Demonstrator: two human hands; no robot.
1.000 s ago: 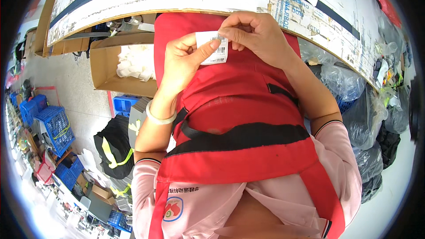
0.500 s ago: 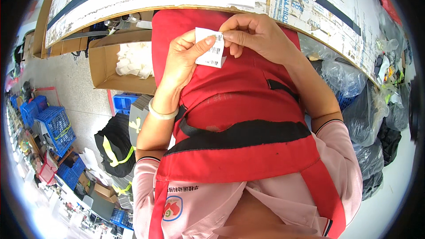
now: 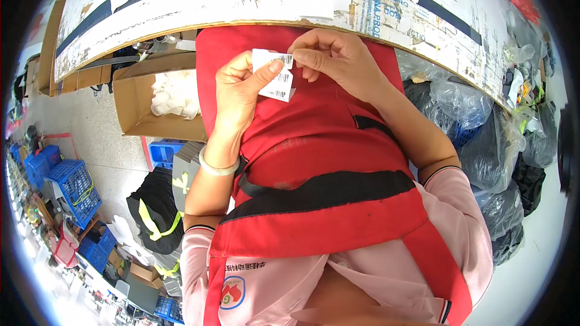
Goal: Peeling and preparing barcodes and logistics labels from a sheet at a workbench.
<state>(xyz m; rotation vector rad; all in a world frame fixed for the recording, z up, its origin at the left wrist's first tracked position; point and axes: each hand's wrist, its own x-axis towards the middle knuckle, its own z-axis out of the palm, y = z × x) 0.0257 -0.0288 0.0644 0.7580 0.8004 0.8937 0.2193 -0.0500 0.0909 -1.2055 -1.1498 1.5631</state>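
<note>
Against our red apron (image 3: 314, 145), just below the worn table edge (image 3: 241, 21), we pinch a small white barcode label (image 3: 275, 75) between both hands, left hand (image 3: 238, 93) thumb on its lower face, right hand (image 3: 335, 63) fingertips gripping the top corner. We judge it best to peel slowly, keeping the thin, glossy paper flat so it cannot curl or crease.

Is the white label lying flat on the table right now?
No. The white label is held in the air between the left hand and right hand, below the table edge.
</note>
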